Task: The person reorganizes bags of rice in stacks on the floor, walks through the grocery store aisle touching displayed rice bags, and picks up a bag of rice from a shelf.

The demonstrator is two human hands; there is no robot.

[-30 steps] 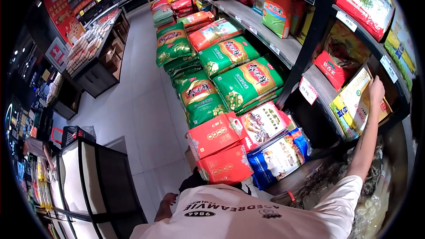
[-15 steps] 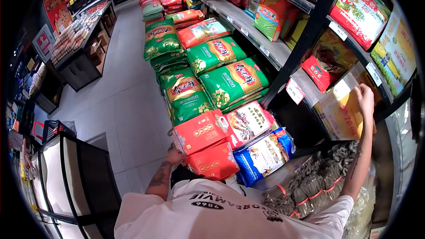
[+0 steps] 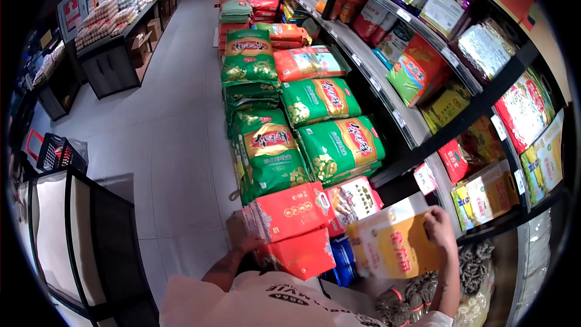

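My right hand (image 3: 440, 229) is closed on the right edge of a yellow-and-white package (image 3: 387, 242) with red lettering, probably rice. This package hangs tilted in front of the shelf, partly covering a blue bag (image 3: 343, 261). At the left edge of two stacked red boxes, my left hand (image 3: 242, 236) touches or lies right beside the upper red box (image 3: 284, 211); its fingers are dim and partly hidden. Below it is the lower red box (image 3: 299, 254). A white-and-red bag (image 3: 354, 204) lies just behind the held package.
Green rice bags (image 3: 342, 148) are piled along the shelf foot. A similar yellow package (image 3: 487, 197) stands on the lower shelf. Dark bundled goods (image 3: 475, 266) lie at lower right. To the left are a black-framed stand (image 3: 85, 236), a shopping basket (image 3: 60, 154) and egg displays (image 3: 115, 18).
My right hand has brought the yellow package off the lower shelf, left and down toward the floor stacks. My left hand stays by the red boxes. The view has shifted.
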